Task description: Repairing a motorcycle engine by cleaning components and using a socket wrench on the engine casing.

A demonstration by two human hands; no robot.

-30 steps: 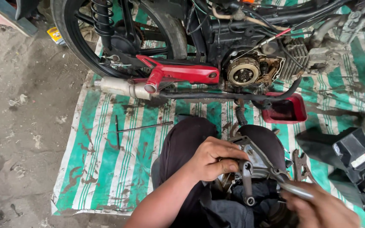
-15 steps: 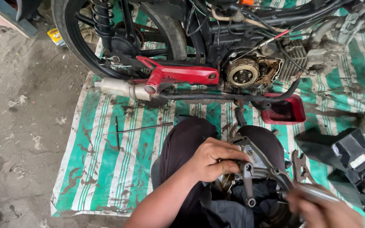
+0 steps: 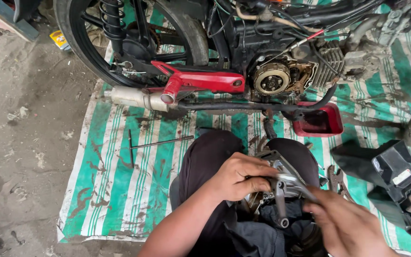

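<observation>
- Metal engine cover [image 3: 281, 178] rested on the lap, gripped by the left hand [image 3: 241, 176].
- Right hand [image 3: 346, 226], blurred, held a tool [image 3: 305, 188] angled up-left onto it.

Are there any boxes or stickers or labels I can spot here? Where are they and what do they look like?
Small yellow packet: on the dirt at top left, beside the rear wheel; flat, yellow with dark print.
White sticker: on the black plastic tool case at far right; small pale rectangle.
No screens or signs.
</observation>
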